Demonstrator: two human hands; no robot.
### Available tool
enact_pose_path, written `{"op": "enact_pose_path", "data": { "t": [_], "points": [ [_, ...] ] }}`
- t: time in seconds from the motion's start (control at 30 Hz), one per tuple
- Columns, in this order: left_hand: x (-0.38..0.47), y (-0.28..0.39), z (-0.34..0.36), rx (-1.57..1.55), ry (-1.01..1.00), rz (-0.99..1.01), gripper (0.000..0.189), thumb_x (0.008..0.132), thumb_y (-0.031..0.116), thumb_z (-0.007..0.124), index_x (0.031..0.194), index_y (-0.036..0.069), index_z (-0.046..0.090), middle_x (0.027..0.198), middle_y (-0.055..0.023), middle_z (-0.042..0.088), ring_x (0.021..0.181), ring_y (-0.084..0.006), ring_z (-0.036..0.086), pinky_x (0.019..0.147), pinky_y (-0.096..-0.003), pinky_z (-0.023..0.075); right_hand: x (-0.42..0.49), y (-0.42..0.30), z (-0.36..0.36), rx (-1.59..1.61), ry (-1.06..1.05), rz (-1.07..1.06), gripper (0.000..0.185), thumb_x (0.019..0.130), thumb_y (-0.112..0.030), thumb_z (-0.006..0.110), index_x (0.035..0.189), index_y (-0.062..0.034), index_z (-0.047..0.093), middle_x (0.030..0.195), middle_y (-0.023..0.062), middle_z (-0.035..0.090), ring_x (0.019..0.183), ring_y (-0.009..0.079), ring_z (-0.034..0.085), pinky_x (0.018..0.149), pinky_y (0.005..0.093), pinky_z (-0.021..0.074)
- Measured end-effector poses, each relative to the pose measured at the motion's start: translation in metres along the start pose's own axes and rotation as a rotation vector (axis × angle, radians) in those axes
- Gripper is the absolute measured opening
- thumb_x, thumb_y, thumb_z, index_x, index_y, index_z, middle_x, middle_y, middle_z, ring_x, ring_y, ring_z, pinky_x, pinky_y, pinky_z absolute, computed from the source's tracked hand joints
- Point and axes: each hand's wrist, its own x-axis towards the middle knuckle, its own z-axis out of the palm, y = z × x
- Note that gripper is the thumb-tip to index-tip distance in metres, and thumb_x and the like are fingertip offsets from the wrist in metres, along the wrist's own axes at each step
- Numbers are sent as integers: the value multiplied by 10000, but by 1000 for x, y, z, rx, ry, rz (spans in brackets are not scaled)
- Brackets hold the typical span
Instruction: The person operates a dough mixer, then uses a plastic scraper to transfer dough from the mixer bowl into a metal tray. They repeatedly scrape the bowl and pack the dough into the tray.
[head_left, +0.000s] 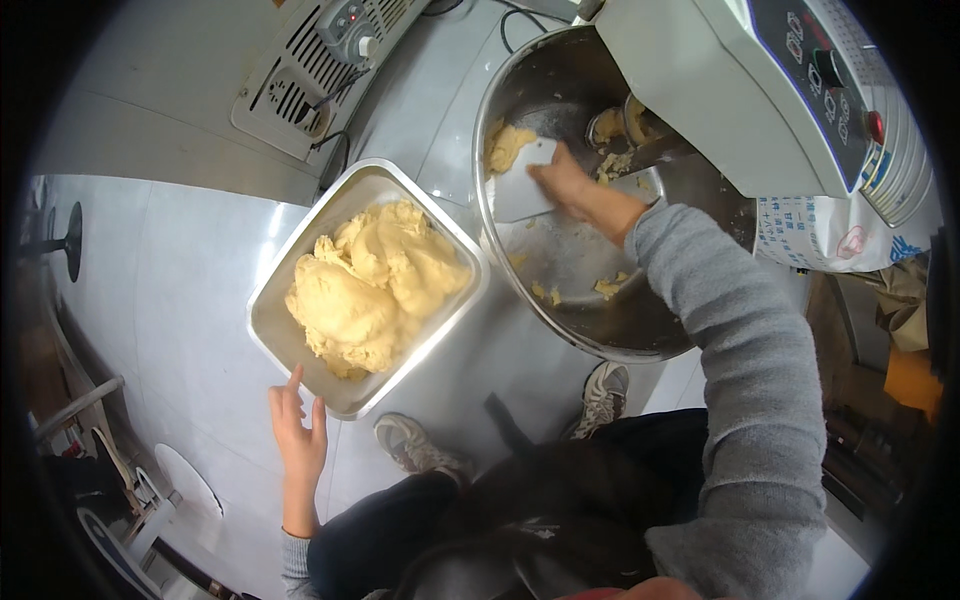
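Observation:
My right hand (566, 184) holds a white plastic dough scraper (523, 187) inside a large steel mixer bowl (559, 328). A lump of yellow dough (510, 148) lies by the scraper's upper edge, against the bowl wall. Smaller dough scraps (609, 287) dot the bowl floor, and more dough clings around the metal mixing hook (606, 127). To the left, a rectangular steel tray (259, 319) carries a big mass of yellow dough (375, 285). My left hand (300, 431) is at the tray's lower left corner, fingers apart and holding nothing; whether a fingertip touches the rim, I cannot tell.
The mixer head (720, 97) with its control panel overhangs the bowl's right side. A printed white sack (817, 232) stands behind it. A machine cabinet (172, 97) with a plug and cable is at upper left. My shoes (416, 442) are on the tiled floor below the tray and bowl.

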Motion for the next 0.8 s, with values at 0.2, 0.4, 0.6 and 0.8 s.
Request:
{"op": "enact_pose_path", "data": {
  "t": [0.2,0.4,0.6,0.8],
  "points": [
    [1,7,-1,-20,21,30,500,836,-4,637,1323,35,534,848,-84,411,742,-200,430,607,-295,397,-31,0,8,439,-240,150,472,906,-8,557,1337,-35,366,1271,118,509,1213,237,483,1011,370,422],
    [-2,14,0,-18,28,49,499,838,0,638,1324,44,536,852,-87,412,742,-199,428,609,-296,395,-39,-34,-25,348,-655,-58,507,903,-29,582,1363,-64,373,1305,75,494,1216,196,489,1037,354,403],
    [-5,15,-1,-7,32,23,497,841,5,635,1326,45,535,854,-86,421,743,-196,428,618,-297,397,-57,-31,-74,-144,-574,-22,495,894,-29,595,1350,-58,402,1246,87,555,1192,210,521,1009,357,425],
    [-2,18,0,-3,17,63,502,839,8,640,1328,47,534,858,-83,430,733,-194,435,626,-291,400,-63,3,-48,-651,-518,-184,524,853,-31,628,1336,-26,425,1198,148,585,1127,229,541,960,333,442]
  ]
}}
